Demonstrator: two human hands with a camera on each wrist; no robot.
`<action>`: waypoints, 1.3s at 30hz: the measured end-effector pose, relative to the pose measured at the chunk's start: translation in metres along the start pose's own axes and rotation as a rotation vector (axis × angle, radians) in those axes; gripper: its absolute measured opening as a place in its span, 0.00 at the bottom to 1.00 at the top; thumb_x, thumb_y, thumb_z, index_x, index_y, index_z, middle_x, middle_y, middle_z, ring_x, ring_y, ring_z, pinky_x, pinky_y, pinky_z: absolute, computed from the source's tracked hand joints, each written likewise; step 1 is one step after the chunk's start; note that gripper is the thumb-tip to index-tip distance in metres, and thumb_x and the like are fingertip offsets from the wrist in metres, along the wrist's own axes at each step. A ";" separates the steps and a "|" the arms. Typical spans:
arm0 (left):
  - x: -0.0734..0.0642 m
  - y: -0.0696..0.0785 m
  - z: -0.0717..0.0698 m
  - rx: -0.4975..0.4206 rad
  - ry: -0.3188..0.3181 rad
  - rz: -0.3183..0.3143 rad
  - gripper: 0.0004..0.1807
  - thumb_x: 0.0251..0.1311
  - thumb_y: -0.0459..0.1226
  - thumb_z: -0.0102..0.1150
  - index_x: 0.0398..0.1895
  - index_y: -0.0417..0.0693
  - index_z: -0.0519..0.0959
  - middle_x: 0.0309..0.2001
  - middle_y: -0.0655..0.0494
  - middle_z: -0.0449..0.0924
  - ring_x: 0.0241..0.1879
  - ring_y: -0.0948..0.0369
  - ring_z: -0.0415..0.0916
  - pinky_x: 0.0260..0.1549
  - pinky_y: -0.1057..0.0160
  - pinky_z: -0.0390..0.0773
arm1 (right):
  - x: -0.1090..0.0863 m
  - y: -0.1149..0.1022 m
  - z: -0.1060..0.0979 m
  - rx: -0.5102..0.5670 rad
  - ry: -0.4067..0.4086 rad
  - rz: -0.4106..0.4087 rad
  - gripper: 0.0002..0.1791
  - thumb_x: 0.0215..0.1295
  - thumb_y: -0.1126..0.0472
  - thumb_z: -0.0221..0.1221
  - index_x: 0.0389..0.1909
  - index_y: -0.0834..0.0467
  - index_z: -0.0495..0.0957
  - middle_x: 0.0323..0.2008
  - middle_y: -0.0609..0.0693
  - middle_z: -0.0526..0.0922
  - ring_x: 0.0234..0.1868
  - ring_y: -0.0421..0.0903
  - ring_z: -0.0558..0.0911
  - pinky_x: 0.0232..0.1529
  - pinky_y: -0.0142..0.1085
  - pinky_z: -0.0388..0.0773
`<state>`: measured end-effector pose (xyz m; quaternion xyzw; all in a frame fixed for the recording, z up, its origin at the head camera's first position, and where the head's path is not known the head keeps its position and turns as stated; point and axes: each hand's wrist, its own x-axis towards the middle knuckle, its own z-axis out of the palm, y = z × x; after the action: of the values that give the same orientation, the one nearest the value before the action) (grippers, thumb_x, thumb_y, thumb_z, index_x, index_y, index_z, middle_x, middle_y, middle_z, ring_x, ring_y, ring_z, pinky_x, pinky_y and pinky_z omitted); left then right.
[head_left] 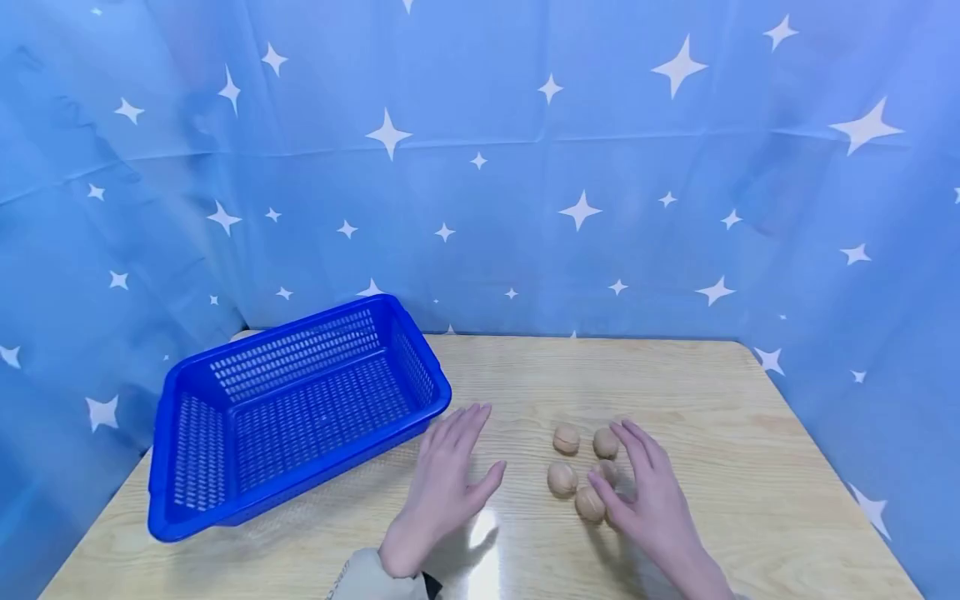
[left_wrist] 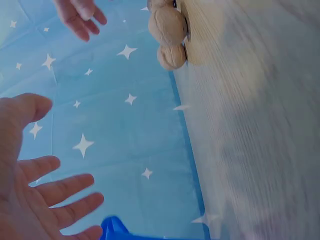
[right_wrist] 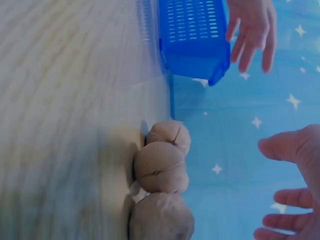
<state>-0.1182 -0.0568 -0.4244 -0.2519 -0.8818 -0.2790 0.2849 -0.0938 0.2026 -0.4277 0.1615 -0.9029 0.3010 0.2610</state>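
Several walnuts [head_left: 562, 480] lie in a loose cluster on the wooden table, right of centre in the head view. My right hand [head_left: 651, 500] hovers over the cluster's right side, its fingers relaxed and partly hiding one walnut. In the right wrist view the walnuts [right_wrist: 159, 167] line up left of that hand [right_wrist: 295, 190], apart from its thumb and fingers. My left hand [head_left: 446, 483] is held with fingers spread and nothing in it, between the walnuts and a blue plastic basket [head_left: 300, 497]. The basket has slotted walls and holds nothing.
The basket takes up the left part of the light wooden table [head_left: 750, 467]. A blue curtain with white stars [head_left: 510, 208] hangs along the back and both sides. Glare shows on the tabletop near the left hand.
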 end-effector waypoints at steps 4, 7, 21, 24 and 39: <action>-0.005 -0.008 -0.010 -0.052 0.091 0.043 0.32 0.48 0.41 0.64 0.59 0.40 0.72 0.54 0.46 0.76 0.53 0.49 0.72 0.52 0.45 0.68 | -0.004 0.004 -0.001 -0.015 0.015 -0.047 0.37 0.42 0.67 0.71 0.57 0.68 0.69 0.54 0.65 0.71 0.55 0.62 0.69 0.48 0.57 0.69; -0.007 -0.015 -0.019 -0.073 0.126 0.046 0.30 0.49 0.40 0.62 0.58 0.38 0.73 0.53 0.46 0.77 0.52 0.49 0.73 0.50 0.46 0.68 | -0.006 0.007 -0.001 -0.035 0.013 -0.061 0.37 0.41 0.67 0.71 0.56 0.68 0.69 0.50 0.63 0.72 0.52 0.58 0.71 0.45 0.53 0.71; -0.025 -0.048 -0.067 -0.094 0.245 -0.072 0.26 0.50 0.33 0.61 0.56 0.41 0.75 0.50 0.46 0.79 0.50 0.50 0.74 0.48 0.47 0.68 | -0.017 0.016 0.000 -0.066 -0.018 -0.036 0.37 0.39 0.69 0.72 0.55 0.67 0.70 0.47 0.61 0.74 0.48 0.57 0.73 0.42 0.51 0.72; -0.029 -0.055 -0.081 -0.097 0.259 -0.105 0.26 0.50 0.30 0.61 0.57 0.41 0.74 0.51 0.45 0.78 0.50 0.50 0.73 0.49 0.49 0.66 | -0.018 0.017 0.000 -0.066 -0.025 -0.030 0.37 0.39 0.69 0.72 0.55 0.67 0.70 0.47 0.62 0.74 0.48 0.58 0.73 0.41 0.53 0.73; -0.045 -0.088 -0.134 -0.048 0.374 -0.208 0.27 0.52 0.24 0.57 0.59 0.38 0.73 0.54 0.41 0.76 0.56 0.58 0.69 0.55 0.72 0.61 | -0.022 0.022 0.002 -0.065 -0.076 0.008 0.39 0.42 0.69 0.72 0.58 0.68 0.66 0.47 0.63 0.73 0.48 0.60 0.73 0.38 0.57 0.75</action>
<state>-0.0908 -0.2177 -0.3931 -0.1101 -0.8279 -0.3699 0.4069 -0.0864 0.2211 -0.4521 0.1607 -0.9220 0.2664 0.2306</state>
